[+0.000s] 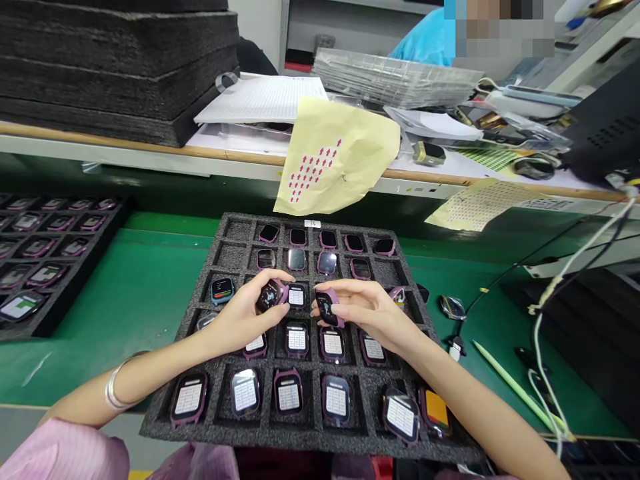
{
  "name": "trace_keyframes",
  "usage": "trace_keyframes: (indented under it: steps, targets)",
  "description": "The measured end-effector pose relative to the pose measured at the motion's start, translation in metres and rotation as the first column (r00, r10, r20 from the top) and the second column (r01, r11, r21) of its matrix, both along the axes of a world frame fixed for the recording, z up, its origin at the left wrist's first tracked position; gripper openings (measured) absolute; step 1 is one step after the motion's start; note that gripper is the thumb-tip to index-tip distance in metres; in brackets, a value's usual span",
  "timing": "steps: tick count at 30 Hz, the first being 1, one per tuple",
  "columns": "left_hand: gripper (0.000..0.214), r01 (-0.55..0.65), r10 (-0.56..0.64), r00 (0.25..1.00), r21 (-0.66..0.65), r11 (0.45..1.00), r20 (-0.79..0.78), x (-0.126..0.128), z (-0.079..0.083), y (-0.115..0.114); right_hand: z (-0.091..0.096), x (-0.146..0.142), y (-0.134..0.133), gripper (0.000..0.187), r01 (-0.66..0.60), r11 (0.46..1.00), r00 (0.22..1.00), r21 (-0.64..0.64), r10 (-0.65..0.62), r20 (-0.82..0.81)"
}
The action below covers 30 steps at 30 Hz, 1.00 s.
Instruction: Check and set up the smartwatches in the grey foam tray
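Observation:
My left hand is closed around a purple smartwatch, thumb and fingers on its edges, its dark screen lit with a picture. My right hand grips a second purple smartwatch by its sides, tilted, with a similar picture showing. Both are held above the middle of a black foam tray divided into compartments. Between the hands, a watch with a white table on its screen sits in its slot. Nearer rows hold more such watches; the far rows hold dark-screened ones.
Another foam tray of watches lies at left on the green bench. A shelf behind carries stacked black foam, papers and a yellow arrow-sticker sheet. At right are cables, a green pen-like stick and a loose watch. A person in blue is beyond.

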<state>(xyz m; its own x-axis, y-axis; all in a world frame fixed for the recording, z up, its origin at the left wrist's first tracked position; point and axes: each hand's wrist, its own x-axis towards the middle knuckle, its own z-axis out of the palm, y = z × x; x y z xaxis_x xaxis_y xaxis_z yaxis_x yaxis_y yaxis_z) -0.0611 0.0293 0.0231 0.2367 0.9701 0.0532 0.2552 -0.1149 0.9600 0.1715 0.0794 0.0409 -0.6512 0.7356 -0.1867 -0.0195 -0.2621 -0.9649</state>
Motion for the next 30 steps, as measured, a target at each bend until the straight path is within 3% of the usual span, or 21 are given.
trace_keyframes:
  steps: [12, 18, 24, 27, 30]
  targets:
    - [0.029, 0.016, -0.015, 0.999, 0.020, 1.000, -0.037, -0.002, 0.000, 0.002, 0.002, 0.003, -0.002, 0.033, 0.022, 0.994, 0.996, 0.107, -0.031, 0.081]
    - [0.029, 0.029, -0.028, 0.999, 0.037, 0.999, -0.015, -0.003, 0.004, -0.001, 0.010, 0.005, -0.007, 0.030, 0.000, 0.995, 0.999, 0.102, -0.003, 0.032]
    - [0.028, 0.018, -0.018, 1.000, -0.005, 1.000, 0.001, -0.003, 0.001, -0.002, 0.002, 0.004, -0.004, 0.031, -0.027, 0.997, 0.999, 0.074, 0.024, 0.040]
    - [0.039, 0.056, -0.034, 0.989, -0.155, 0.986, 0.144, 0.000, 0.000, 0.001, -0.001, 0.004, -0.001, 0.031, -0.045, 0.999, 0.998, 0.021, 0.044, 0.043]
    - [0.050, 0.165, -0.046, 0.927, -0.294, 0.942, 0.372, 0.004, -0.002, 0.004, -0.003, 0.003, 0.000, 0.033, -0.033, 0.994, 0.999, -0.105, 0.031, -0.020]
